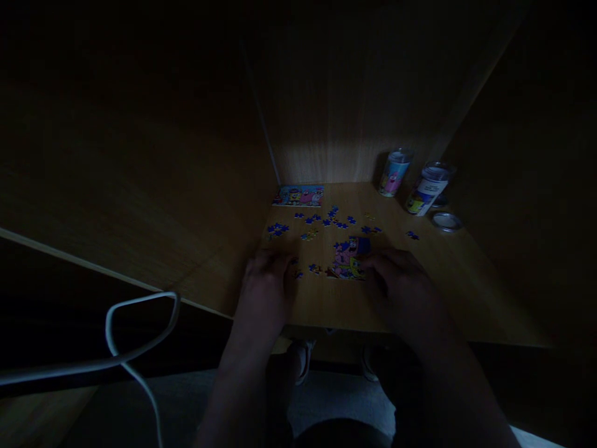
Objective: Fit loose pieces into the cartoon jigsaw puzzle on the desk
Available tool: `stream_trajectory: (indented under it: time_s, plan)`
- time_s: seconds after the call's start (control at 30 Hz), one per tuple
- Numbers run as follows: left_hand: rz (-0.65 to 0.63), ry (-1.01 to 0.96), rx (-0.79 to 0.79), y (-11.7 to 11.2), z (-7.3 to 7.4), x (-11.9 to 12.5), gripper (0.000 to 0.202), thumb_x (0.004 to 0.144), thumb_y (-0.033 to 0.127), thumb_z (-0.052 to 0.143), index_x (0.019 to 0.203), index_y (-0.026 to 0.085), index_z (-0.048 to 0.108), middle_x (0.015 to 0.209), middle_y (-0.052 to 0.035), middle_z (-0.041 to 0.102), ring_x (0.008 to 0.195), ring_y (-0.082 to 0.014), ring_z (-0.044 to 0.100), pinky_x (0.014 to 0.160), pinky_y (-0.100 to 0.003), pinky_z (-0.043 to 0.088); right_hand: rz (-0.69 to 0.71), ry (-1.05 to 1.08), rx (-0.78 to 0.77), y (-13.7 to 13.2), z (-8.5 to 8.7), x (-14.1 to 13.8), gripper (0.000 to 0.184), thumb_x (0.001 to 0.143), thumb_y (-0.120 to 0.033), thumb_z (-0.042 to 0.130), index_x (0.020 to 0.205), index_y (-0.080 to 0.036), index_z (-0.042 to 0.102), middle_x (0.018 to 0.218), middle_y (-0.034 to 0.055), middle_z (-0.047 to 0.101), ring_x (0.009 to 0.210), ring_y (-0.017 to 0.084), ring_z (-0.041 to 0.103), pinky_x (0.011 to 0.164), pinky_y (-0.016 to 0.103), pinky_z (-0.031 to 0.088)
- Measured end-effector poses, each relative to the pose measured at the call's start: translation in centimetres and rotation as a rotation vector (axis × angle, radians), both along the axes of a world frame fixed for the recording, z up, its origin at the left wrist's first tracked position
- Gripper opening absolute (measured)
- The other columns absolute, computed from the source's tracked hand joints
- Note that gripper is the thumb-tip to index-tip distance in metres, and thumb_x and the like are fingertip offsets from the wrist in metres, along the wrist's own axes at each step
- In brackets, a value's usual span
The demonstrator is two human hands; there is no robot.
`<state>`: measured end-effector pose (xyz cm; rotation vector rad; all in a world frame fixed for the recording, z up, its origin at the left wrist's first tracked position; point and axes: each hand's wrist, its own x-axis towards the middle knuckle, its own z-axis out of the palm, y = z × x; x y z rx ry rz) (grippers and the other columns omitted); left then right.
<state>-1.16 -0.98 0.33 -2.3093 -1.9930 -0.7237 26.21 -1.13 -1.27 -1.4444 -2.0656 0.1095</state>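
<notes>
A partly joined cartoon puzzle (347, 260) lies on the wooden desk (326, 305) in dim light. My right hand (401, 286) rests against its right edge, fingers curled toward it. On the desk to the puzzle's left, my left hand (265, 286) lies palm down near two small loose pieces (298, 272); whether it holds a piece I cannot tell. Several blue loose pieces (326, 219) are scattered farther back. A printed reference picture (298, 196) lies at the back left.
Two cartoon-printed canisters (394, 173) (426, 190) stand at the back right, with a round lid (446, 220) beside them. Wooden partition walls close the desk on the left, back and right. A white cable (135, 336) loops at lower left.
</notes>
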Motion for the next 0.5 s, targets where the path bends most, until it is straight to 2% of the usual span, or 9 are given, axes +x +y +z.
stream_trajectory:
  time_s: [0.1, 0.4, 0.5]
  plan:
    - [0.006, -0.049, 0.000, 0.42, -0.37, 0.02, 0.022, 0.103, 0.021, 0.063, 0.115, 0.023, 0.080, 0.116, -0.0125, 0.073, 0.110, -0.0331, 0.068, 0.103, -0.052, 0.061, -0.003, -0.001, 0.006, 0.03, -0.07, 0.00, 0.019, 0.101, -0.017, 0.061, 0.110, -0.022, 0.077, 0.119, 0.0122, 0.077, 0.113, 0.033, 0.068, 0.102, 0.052, 0.058]
    - [-0.005, -0.157, -0.032, 0.76, -0.12, -0.52, 0.005, 0.097, 0.020, 0.070, 0.094, 0.020, 0.074, 0.105, -0.0105, 0.073, 0.105, -0.0317, 0.069, 0.101, -0.052, 0.059, 0.002, -0.005, -0.002, 0.08, -0.07, 0.11, 0.018, 0.100, -0.017, 0.062, 0.110, -0.022, 0.077, 0.117, 0.0121, 0.078, 0.110, 0.033, 0.069, 0.099, 0.052, 0.058]
    - [0.017, -0.173, -0.009, 0.79, -0.30, -0.50, 0.006, 0.098, 0.023, 0.070, 0.100, 0.020, 0.075, 0.107, -0.0111, 0.073, 0.106, -0.0326, 0.069, 0.101, -0.052, 0.059, -0.003, 0.002, 0.007, 0.08, -0.05, 0.05, 0.018, 0.100, -0.016, 0.062, 0.109, -0.022, 0.077, 0.117, 0.0121, 0.078, 0.110, 0.033, 0.068, 0.099, 0.052, 0.059]
